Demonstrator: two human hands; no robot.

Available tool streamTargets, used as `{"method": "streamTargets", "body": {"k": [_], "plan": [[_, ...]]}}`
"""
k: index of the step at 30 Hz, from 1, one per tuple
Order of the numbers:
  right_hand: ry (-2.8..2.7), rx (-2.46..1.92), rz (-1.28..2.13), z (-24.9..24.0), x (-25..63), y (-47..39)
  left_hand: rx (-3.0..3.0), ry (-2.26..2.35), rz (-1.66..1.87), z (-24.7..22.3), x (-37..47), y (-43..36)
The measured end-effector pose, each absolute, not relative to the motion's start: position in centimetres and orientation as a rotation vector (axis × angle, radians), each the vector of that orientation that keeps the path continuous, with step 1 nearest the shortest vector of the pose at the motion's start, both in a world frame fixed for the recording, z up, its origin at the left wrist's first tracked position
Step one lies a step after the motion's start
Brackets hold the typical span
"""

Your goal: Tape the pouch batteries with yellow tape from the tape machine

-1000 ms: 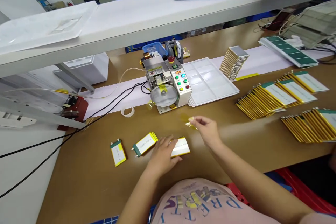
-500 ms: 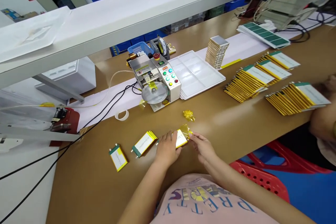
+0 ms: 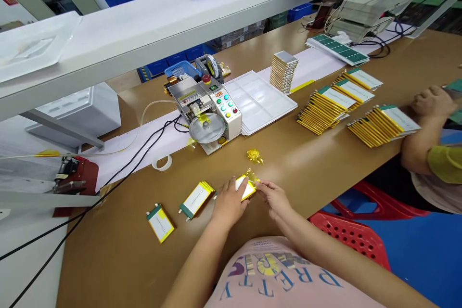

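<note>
Probably light and stiff yet easily dented, the battery on the worktop seems best held by its edges, the left hand covering it, clasping or only pressing I cannot tell, while the right hand pinches flimsy yellow tape at its end.

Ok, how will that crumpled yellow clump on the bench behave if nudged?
The yellow clump looks loosely crumpled from thin film, so probably light and easily squashed. Its ragged, uneven shape suggests sliding more than rolling.

Bright light — soft glare on the tabletop.
</note>
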State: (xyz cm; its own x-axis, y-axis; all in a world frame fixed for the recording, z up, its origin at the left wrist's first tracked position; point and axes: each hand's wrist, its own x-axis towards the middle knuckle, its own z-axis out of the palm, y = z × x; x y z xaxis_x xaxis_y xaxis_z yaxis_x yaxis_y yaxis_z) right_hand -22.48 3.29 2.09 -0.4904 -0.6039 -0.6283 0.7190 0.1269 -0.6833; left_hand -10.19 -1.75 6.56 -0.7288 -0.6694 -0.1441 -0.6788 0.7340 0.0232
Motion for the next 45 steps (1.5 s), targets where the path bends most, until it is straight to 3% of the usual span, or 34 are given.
{"method": "streamTargets", "body": {"k": [11, 13, 17, 19, 22, 26, 29, 33, 38, 45], "plan": [[1.634, -0.068, -1.513, 1.3, -25.1, 4.3, -1.138, 2.806, 0.089, 6.0, -10.3, -1.7], [1.81, -0.269, -1.58, 2.5, -26.0, 4.3, -1.137, 2.83, 0.081, 6.3, -10.4, -1.3], [2.104, -1.074, -1.588, 5.7, -25.8, 2.8, -1.081, 2.928, 0.044, 7.6, -10.7, 0.4], [2.037, -1.174, -1.564, 6.4, -25.1, 1.9, -1.056, 2.97, 0.017, 8.4, -10.8, 1.5], [1.608, -0.902, -1.559, 6.6, -24.2, 1.3, -1.059, 3.015, -0.012, 9.3, -10.5, 3.0], [0.683, -0.42, -1.167, 8.1, -23.1, 2.6, -1.044, 3.117, -0.004, 9.8, -9.8, 4.7], [0.409, -0.292, -1.007, 9.6, -22.3, 3.1, -1.041, 3.202, 0.02, 10.1, -9.1, 5.3], [0.8, -0.184, -1.193, 8.0, -22.5, 1.7, -1.22, 3.095, 0.192, 9.9, -7.0, 3.3], [1.229, -0.032, -1.486, 4.4, -25.8, -0.7, -1.851, 2.576, 0.262, 8.0, -2.2, -2.9], [1.325, -0.417, -1.475, 6.6, -23.7, -4.4, -1.79, 2.467, 0.273, 4.3, 0.4, -5.6]]}}
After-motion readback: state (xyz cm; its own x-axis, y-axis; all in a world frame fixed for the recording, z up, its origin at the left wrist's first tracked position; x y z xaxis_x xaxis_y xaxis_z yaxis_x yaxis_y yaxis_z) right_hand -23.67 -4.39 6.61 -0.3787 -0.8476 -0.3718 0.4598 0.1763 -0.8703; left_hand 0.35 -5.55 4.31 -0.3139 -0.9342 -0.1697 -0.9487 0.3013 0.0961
